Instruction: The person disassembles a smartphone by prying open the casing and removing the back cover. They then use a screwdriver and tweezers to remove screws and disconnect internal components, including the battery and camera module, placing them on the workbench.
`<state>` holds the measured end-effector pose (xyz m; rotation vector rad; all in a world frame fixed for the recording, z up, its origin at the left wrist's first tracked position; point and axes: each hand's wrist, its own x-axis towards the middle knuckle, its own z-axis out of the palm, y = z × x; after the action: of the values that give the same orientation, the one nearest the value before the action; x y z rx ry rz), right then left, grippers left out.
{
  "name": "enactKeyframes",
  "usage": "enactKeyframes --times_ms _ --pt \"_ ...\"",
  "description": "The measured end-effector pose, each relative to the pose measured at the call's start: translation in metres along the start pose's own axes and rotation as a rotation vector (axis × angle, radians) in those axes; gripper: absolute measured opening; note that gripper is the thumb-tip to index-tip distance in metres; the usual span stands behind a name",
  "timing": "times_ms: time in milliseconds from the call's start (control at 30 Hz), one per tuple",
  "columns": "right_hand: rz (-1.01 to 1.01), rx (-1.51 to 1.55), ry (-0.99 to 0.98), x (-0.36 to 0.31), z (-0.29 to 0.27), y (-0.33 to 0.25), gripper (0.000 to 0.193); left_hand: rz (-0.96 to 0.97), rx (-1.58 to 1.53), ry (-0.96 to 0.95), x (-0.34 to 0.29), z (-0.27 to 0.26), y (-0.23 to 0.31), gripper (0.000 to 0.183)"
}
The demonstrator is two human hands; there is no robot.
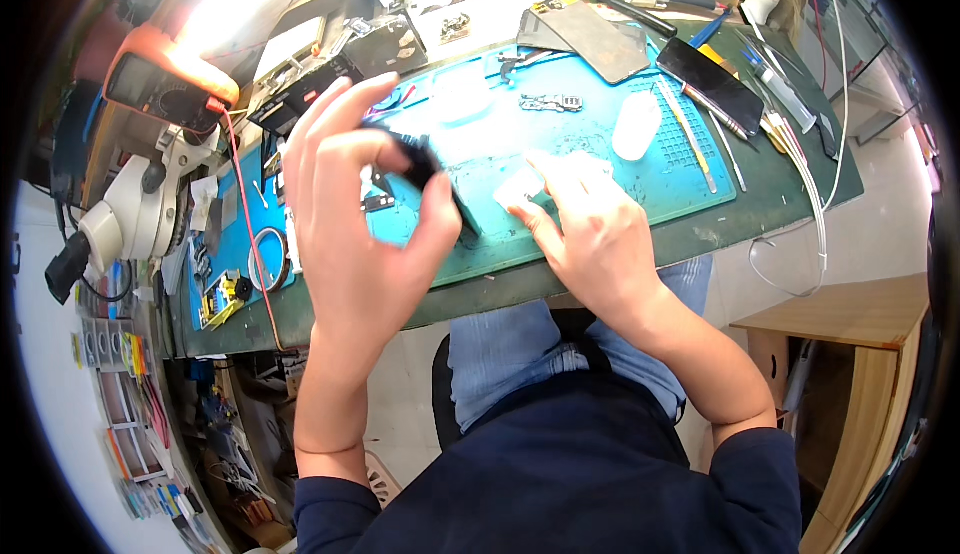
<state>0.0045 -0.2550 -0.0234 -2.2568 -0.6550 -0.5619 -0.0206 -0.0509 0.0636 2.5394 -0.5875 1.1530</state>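
Note:
My left hand [355,204] is raised above the left part of the blue work mat [560,194]. Its thumb and fingers pinch a dark flat piece [466,218], seen nearly edge-on and smeared by motion, so its exact kind is unclear. To the right, my right hand [598,229] is closed on a small white piece [518,188] like folded tissue, low over the mat. Beyond the right hand lie a white bottle [637,126] and a small phone circuit part [551,103].
An orange-cased multimeter [160,84] and a white microscope [125,209] stand left. A black phone [712,86], a grey phone panel [596,39], tweezers and a syringe [785,94] lie at the right. White cables [822,214] hang over the bench edge.

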Motion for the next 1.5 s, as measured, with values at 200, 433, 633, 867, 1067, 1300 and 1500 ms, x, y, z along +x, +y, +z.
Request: enactKeyframes --times_ms 200,433,633,867,1067,1300,1500 --pt "-0.067 0.151 0.089 -0.011 -0.004 -0.006 0.029 0.072 -0.381 0.263 -0.081 -0.005 -0.035 0.056" --pt "-0.136 0.235 -0.002 -0.016 -0.001 -0.010 0.032 -0.059 -0.550 0.280 -0.138 -0.004 -0.027 0.080" --pt "-0.165 0.346 -0.150 -0.017 0.003 -0.028 0.044 -0.214 -0.392 0.250 -0.174 -0.018 -0.014 0.086" --pt "-0.107 0.230 -0.257 0.000 0.003 -0.032 0.063 -0.328 -0.424 0.247 -0.189 -0.019 -0.012 0.082" --pt "-0.188 0.257 -0.355 0.001 0.007 -0.028 0.065 -0.514 -0.553 0.314 -0.202 -0.016 0.006 0.100" --pt "-0.053 0.613 -0.335 0.000 0.006 -0.030 0.064 -0.717 -0.415 0.041 -0.214 -0.042 0.011 0.119" --pt "0.375 1.054 -0.381 -0.002 -0.006 -0.035 0.045 -0.550 -0.213 -0.230 -0.195 -0.049 0.030 0.144"
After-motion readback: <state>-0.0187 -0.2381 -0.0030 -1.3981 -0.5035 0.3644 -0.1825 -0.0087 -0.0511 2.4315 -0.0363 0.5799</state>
